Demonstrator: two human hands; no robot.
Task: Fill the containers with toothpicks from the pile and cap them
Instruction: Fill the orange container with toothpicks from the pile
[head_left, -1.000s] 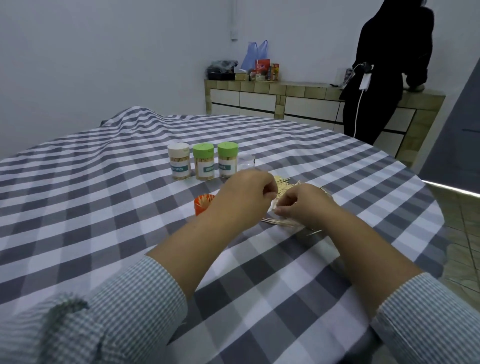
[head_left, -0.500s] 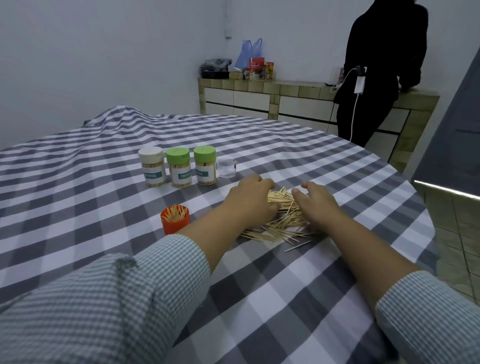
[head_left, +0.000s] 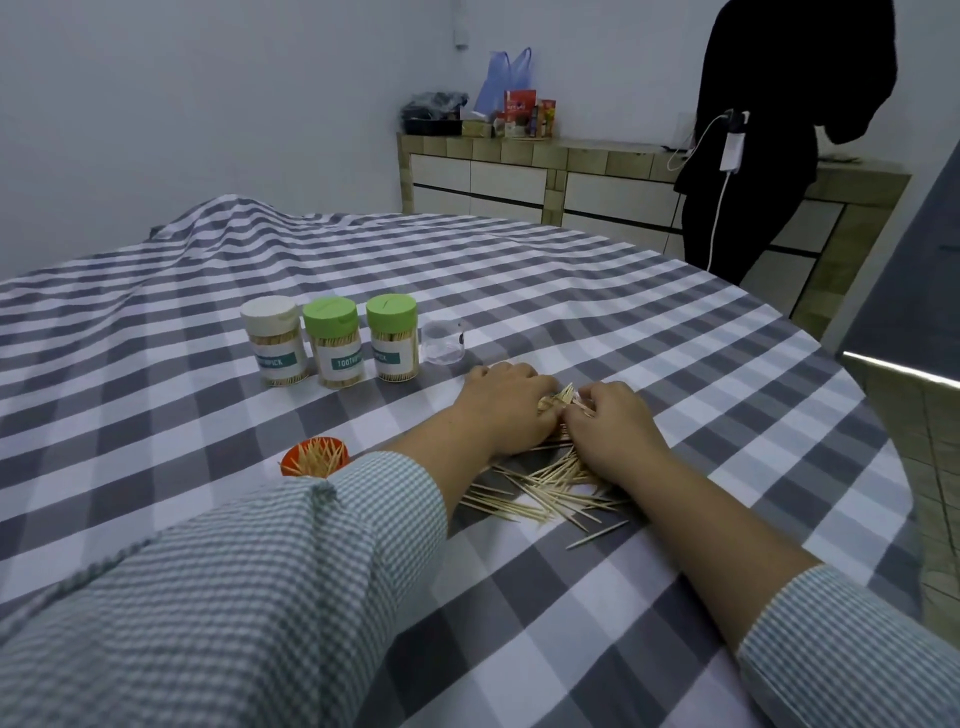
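A loose pile of wooden toothpicks (head_left: 540, 488) lies on the checked tablecloth. My left hand (head_left: 501, 408) and my right hand (head_left: 610, 431) meet over the pile's far side, fingers curled round a small bunch of toothpicks (head_left: 563, 397) that sticks up between them. An orange open container (head_left: 313, 458) holding toothpicks stands to the left, partly behind my left sleeve. Further back stand three capped, filled containers: one white-capped (head_left: 274, 340) and two green-capped (head_left: 332, 343) (head_left: 392, 338). A small clear cap (head_left: 442, 340) sits beside them.
The round table (head_left: 727, 332) under the grey-and-white cloth drops off at the right. A person in black (head_left: 769, 135) stands at a tiled counter (head_left: 597, 171) behind it, with bags and boxes (head_left: 514, 111) on top.
Both hands have closed in together over the pile and gathered a bunch of toothpicks between them. The camera has shifted, so the containers sit further left.
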